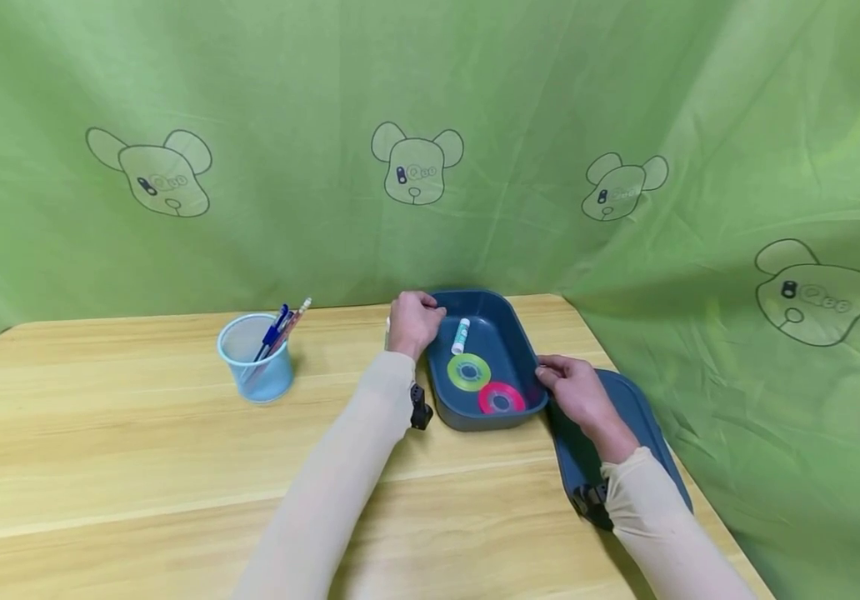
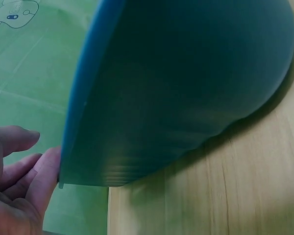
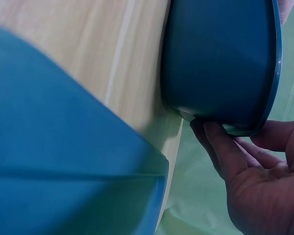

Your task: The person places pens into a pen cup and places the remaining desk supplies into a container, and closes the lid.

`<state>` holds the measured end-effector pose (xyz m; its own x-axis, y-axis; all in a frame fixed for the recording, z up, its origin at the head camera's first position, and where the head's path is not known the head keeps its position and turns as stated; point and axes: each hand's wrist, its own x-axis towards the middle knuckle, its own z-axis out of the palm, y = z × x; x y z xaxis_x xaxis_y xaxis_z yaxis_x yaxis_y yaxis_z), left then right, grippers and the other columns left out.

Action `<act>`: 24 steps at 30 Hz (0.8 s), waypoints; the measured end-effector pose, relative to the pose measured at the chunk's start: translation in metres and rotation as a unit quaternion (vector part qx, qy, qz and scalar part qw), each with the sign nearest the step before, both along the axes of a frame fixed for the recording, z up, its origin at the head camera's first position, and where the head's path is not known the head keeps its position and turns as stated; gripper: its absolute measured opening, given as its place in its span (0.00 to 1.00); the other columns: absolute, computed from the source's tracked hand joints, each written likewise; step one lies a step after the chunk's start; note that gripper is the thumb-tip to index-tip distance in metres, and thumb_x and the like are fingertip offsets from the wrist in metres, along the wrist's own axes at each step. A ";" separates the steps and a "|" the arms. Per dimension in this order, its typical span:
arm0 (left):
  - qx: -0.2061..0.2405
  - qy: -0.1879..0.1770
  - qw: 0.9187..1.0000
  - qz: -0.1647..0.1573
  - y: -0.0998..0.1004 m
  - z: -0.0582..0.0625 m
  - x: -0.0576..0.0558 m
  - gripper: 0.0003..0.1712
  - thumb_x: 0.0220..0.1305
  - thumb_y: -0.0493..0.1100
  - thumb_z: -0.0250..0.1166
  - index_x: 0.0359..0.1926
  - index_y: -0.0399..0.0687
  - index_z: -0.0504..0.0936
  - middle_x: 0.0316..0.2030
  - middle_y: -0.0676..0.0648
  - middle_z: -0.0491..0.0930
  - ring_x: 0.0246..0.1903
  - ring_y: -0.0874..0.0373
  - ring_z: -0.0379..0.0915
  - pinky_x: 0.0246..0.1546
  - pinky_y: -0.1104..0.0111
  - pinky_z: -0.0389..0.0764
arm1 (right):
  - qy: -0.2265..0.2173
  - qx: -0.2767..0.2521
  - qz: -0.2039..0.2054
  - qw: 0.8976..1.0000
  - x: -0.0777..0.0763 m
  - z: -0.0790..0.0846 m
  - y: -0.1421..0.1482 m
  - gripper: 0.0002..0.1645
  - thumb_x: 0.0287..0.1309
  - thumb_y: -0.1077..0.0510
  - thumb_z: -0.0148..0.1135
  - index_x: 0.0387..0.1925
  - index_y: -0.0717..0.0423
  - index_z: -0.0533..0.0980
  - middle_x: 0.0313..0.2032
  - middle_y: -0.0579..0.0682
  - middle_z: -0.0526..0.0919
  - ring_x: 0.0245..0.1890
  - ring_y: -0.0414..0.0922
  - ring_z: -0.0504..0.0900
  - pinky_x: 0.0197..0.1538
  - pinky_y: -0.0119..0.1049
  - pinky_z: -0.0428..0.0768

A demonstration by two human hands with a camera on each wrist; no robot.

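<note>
A dark blue open box (image 1: 486,423) stands on the table. Inside lie a white and green glue stick (image 1: 461,337), a yellow-green tape roll (image 1: 468,372) and a pink tape roll (image 1: 502,398). My left hand (image 1: 415,322) is at the box's far left rim; in the left wrist view its fingers (image 2: 45,171) touch the outside edge while the thumb stands apart. At the right side, my right hand (image 1: 577,392) pinches the rim, thumb at the edge and fingers against the outer wall (image 3: 215,63). Beneath my right forearm lies a matching blue lid (image 1: 643,425).
A light blue mesh pen cup (image 1: 265,383) with pens and a pencil (image 1: 297,321) stands to the left on the wooden table (image 1: 137,450). A green curtain (image 1: 310,167) with printed bear heads borders the table at the back and right.
</note>
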<state>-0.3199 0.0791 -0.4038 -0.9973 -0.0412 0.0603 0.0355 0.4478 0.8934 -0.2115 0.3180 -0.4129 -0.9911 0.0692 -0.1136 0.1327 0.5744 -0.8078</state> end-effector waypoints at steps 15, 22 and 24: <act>0.050 0.017 0.995 -0.087 -0.017 0.011 0.011 0.14 0.64 0.36 0.64 0.49 0.38 0.85 0.39 0.47 0.84 0.39 0.57 0.80 0.40 0.69 0.82 | 0.003 0.012 0.011 1.000 -0.001 -0.003 -0.001 0.26 0.74 0.58 0.48 0.67 0.70 0.65 0.59 0.68 0.73 0.58 0.58 0.74 0.57 0.51 0.77; 0.152 0.041 0.980 -0.126 -0.024 0.026 0.025 0.16 0.64 0.35 0.64 0.52 0.35 0.82 0.39 0.45 0.82 0.40 0.55 0.80 0.41 0.70 0.83 | 0.007 0.012 0.006 1.000 -0.001 -0.003 0.002 0.26 0.74 0.58 0.48 0.67 0.70 0.65 0.60 0.69 0.73 0.58 0.58 0.74 0.56 0.50 0.78; 0.184 0.045 0.973 -0.133 -0.029 0.029 0.030 0.15 0.65 0.34 0.64 0.52 0.33 0.82 0.39 0.43 0.82 0.40 0.53 0.80 0.42 0.68 0.84 | 0.007 0.011 0.009 1.000 -0.001 -0.003 0.003 0.26 0.75 0.58 0.47 0.67 0.70 0.65 0.60 0.68 0.73 0.58 0.58 0.74 0.56 0.49 0.78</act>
<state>-0.2904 0.0502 -0.3750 -0.9667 0.1828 0.1789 0.1929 0.0617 0.9793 -0.2130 0.3205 -0.4157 -0.9936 0.0547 -0.0993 0.1123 0.5945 -0.7962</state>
